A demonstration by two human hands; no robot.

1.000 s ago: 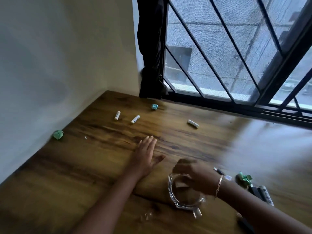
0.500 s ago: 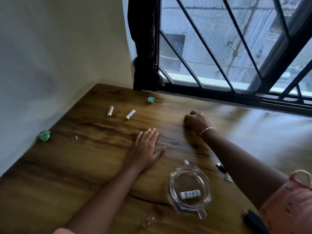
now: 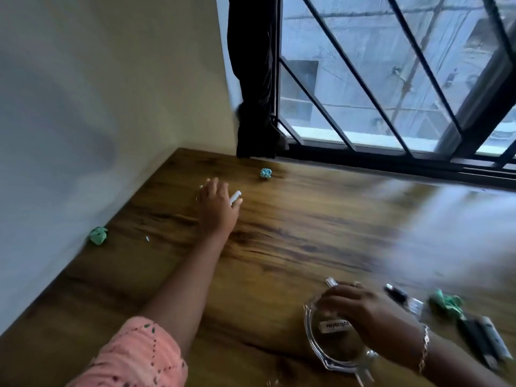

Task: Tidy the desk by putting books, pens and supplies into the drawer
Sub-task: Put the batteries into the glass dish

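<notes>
in the glass dish (image 3: pixel 329 363) lies a heybright tube (image 3: pixel 334 326); left hand (image 3: pixel 217 208) pinches another tube (image 3: pixel 235 196).

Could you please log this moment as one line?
left hand: at far white cylinder, grip unclear | right hand: over glass dish | in dish: one labelled cylinder

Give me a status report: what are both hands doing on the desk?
Left hand stretched onto far white tube, grip unclear. Right hand over glass dish, one labelled tube inside, grip unclear. Blue paper ball beyond left hand, not blocking.
</notes>
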